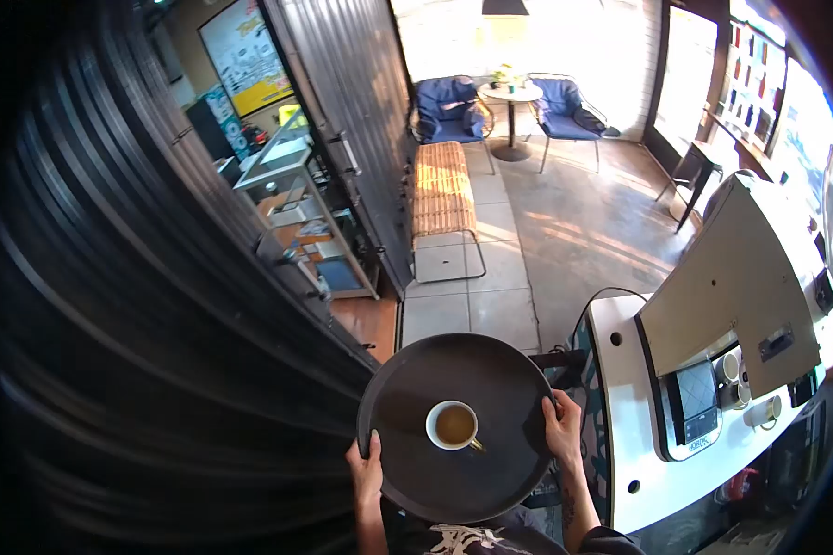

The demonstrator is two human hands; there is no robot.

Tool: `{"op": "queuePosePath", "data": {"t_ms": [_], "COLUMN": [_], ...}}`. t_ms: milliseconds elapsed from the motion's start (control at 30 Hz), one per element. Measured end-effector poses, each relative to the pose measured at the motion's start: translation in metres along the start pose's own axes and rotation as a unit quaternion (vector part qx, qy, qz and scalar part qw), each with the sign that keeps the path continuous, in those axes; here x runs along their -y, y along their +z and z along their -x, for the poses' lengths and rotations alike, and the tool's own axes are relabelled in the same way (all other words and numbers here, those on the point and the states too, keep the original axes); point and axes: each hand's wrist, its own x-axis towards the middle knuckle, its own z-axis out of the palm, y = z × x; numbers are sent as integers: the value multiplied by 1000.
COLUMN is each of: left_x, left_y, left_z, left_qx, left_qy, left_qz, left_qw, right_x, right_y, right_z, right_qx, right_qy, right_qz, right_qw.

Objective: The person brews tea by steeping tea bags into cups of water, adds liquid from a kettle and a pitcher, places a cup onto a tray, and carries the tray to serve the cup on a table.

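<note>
A round dark serving tray (pixel 435 490) is held level in front of my body. My left hand (pixel 367 470) grips its left rim, thumb on top and fingers underneath. On the opposite rim my right hand (pixel 562 425) holds it the same way, the fingers partly hidden below. Near the middle of the tray stands an upright white cup (pixel 432 427) of brown drink, its gold-coloured handle pointing to the lower right. Neither hand touches the cup.
To the right is a white counter (pixel 634 444) with a large machine (pixel 722 277) and several cups. A corrugated dark wall (pixel 185 305) runs along the left. Ahead are a woven bench (pixel 441 190), a round table (pixel 528 93) and blue-cushioned chairs (pixel 565 120).
</note>
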Motion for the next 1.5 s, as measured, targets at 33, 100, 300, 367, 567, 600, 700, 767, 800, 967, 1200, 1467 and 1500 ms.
{"op": "queuePosePath", "data": {"t_ms": [33,100,300,367,567,600,700,767,800,967,1200,1467,1500], "left_x": [-1,-3,-33,-38,-82,-91,-100,-102,-112,-137,-169,-194,-211], "left_y": [6,19,68,90,177,193,233,267,283,368,508,662,675], "left_z": [-19,-56,-166,-205,-307,-325,-381,-415,-428,-493,-560,-623,-624], "left_qx": [12,38,119,146,180,195,241,256,267,323,357,363,376], "left_qy": [-2,27,33,46,34,52,67,79,66,115,142,178,141], "left_qz": [-3,-9,-56,-69,-49,-47,-39,-23,-42,-53,-47,-18,-32], "left_qw": [1000,999,991,986,982,978,967,963,960,938,922,915,915], "right_x": [7,4,-12,-13,-5,-4,-3,-2,4,3,-7,-3,-1], "right_y": [4,12,28,35,50,51,55,55,56,44,-2,-75,-82], "right_z": [-11,-29,-93,-118,-210,-227,-276,-308,-322,-399,-511,-644,-660], "right_qx": [-9,-36,-114,-137,-209,-217,-255,-276,-290,-344,-378,-398,-396], "right_qy": [-7,19,-16,20,13,16,25,21,19,16,-6,-9,-8], "right_qz": [9,14,22,-11,18,28,12,2,14,18,0,3,12], "right_qw": [1000,999,993,990,978,976,966,961,957,939,926,917,918]}}
